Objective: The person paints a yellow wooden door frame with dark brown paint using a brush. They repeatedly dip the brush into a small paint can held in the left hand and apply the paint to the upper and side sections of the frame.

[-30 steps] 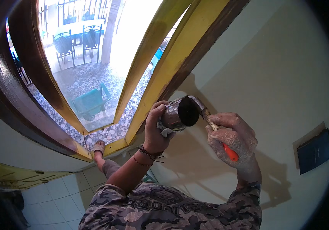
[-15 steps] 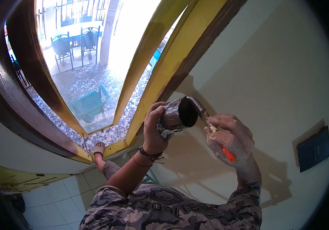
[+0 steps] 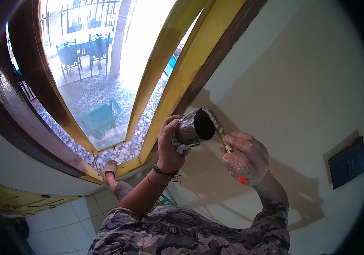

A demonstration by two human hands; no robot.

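My left hand (image 3: pixel 171 142) is wrapped round a paint-smeared tin can (image 3: pixel 187 129), which is tilted with its dark mouth toward my right hand. A crumpled whitish rag (image 3: pixel 182 148) is pinched between that hand and the underside of the can. In my right hand (image 3: pixel 247 157) is a paintbrush (image 3: pixel 218 127), gripped by its pale handle, with an orange end showing below the palm. The brush's head bends over the can's rim, and its tip is hidden there. Whitish dust or dried paint coats the right hand.
Beside the can runs a door frame (image 3: pixel 182 87), part yellow and part dark brown, around glass. A pale wall (image 3: pixel 275 106) fills the right, with a dark blue box-like object (image 3: pixel 347 163) against it. One foot (image 3: pixel 111 166) stands by the frame's base. Chairs (image 3: pixel 99 46) show beyond the glass.
My right hand has shifted a little left with the paintbrush, and its orange end shows less. The can has moved slightly left in my left hand.
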